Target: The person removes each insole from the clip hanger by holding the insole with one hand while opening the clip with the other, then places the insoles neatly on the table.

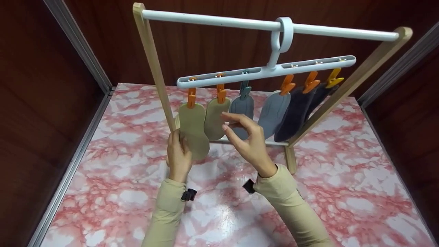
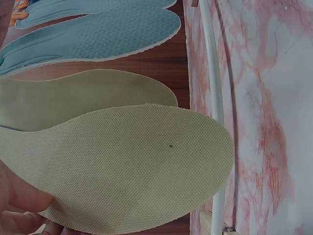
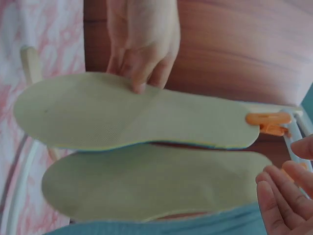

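At the hanger's left end, an olive-beige insole hangs from an orange clip. My left hand pinches its outer edge between thumb and fingers, as the right wrist view also shows. Beside it hangs a second beige insole from another orange clip. In front of this second insole, my right hand is raised with thumb and fingers bent apart, nothing between them. The white hanger tilts, its left end lower.
Two blue-grey insoles and two dark ones hang further right from clips. The hanger hooks over a white rail between wooden posts. Below lies a red-and-white marbled surface, with dark wood panels around it.
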### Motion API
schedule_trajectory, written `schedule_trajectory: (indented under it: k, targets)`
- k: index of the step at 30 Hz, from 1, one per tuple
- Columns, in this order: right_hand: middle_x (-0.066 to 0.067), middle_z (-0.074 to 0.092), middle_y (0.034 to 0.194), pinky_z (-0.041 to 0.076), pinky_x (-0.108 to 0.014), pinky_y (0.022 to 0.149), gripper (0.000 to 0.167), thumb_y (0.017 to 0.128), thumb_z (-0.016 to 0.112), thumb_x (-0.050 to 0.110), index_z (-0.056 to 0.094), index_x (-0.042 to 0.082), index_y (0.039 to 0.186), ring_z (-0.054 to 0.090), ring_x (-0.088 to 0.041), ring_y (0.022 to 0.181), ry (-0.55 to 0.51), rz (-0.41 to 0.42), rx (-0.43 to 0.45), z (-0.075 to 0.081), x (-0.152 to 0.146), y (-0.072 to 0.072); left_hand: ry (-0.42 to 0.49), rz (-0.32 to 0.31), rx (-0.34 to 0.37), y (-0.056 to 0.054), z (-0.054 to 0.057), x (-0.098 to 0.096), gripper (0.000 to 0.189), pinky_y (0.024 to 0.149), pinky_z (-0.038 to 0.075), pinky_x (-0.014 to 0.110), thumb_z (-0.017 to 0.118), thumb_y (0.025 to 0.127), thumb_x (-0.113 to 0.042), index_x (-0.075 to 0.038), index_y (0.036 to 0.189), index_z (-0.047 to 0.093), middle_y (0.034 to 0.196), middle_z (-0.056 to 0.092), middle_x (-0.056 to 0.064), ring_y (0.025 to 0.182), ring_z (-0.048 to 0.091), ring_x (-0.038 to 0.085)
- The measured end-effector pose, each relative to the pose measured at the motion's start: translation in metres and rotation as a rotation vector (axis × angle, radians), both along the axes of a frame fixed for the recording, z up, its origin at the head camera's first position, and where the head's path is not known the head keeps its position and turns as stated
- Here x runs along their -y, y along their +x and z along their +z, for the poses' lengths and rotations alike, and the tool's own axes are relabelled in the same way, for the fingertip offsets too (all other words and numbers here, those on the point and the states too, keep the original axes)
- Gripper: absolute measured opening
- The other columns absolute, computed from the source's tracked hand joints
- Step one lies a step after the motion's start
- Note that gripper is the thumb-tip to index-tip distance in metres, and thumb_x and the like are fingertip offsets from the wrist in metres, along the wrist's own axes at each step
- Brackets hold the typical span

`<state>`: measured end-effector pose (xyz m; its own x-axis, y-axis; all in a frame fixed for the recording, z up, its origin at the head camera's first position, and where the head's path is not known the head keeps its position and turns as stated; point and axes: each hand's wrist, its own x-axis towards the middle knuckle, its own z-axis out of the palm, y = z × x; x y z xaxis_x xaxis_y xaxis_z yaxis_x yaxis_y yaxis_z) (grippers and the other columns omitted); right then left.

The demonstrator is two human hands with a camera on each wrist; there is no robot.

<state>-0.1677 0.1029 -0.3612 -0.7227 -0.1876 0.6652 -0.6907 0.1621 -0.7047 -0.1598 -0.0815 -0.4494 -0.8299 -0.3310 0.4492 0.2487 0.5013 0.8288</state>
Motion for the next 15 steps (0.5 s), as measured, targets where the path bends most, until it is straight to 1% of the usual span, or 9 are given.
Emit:
schedule_trajectory:
  k: [2,6,9,12,15]
  targets:
    - [-0.014,0.068,0.112,0.053,-0.033,0.083,0.026,0.087,0.067,0.002,0.067,-0.002,0.112,0.066,-0.029,0.094,-0.017,0.016,0.004,0.002,0.004,-0.001,-0.009,-0.001,0.004,0.001,0.000,0.000,0.026,0.092,0.044,0.051,0.048,0.093,0.003,0.006,0.118,0.053,0.114,0.055,0.024,0.108,0.056,0.040]
    - [-0.013,0.068,0.113,0.053,-0.031,0.082,0.028,0.087,0.067,0.005,0.066,-0.002,0.114,0.066,-0.026,0.092,-0.020,0.020,0.016,0.006,0.013,-0.001,-0.014,0.003,0.020,0.002,0.001,0.000,0.027,0.094,0.043,0.050,0.049,0.092,0.004,0.006,0.119,0.053,0.118,0.055,0.023,0.112,0.054,0.039]
    - [-0.013,0.067,0.114,0.053,-0.031,0.082,0.030,0.087,0.067,0.006,0.066,-0.002,0.116,0.066,-0.029,0.091,-0.026,0.027,0.018,0.009,0.017,-0.001,-0.016,0.007,0.015,0.002,0.001,0.000,0.028,0.092,0.044,0.050,0.049,0.091,0.004,0.005,0.119,0.053,0.117,0.056,0.023,0.111,0.055,0.039]
    - [-0.014,0.066,0.116,0.053,-0.032,0.084,0.031,0.087,0.067,0.005,0.065,-0.002,0.118,0.065,-0.033,0.095,-0.028,0.030,0.017,0.011,0.021,-0.002,-0.012,0.007,0.004,0.002,0.001,0.000,0.027,0.091,0.045,0.051,0.049,0.091,0.005,0.005,0.118,0.053,0.116,0.056,0.022,0.110,0.056,0.038]
    - [-0.014,0.065,0.119,0.052,-0.032,0.088,0.034,0.087,0.067,0.005,0.063,-0.003,0.120,0.064,-0.031,0.102,-0.021,0.033,0.007,0.013,0.025,-0.002,-0.016,0.009,-0.002,0.003,0.001,0.000,0.027,0.088,0.045,0.051,0.049,0.091,0.005,0.004,0.118,0.053,0.115,0.056,0.022,0.108,0.057,0.038]
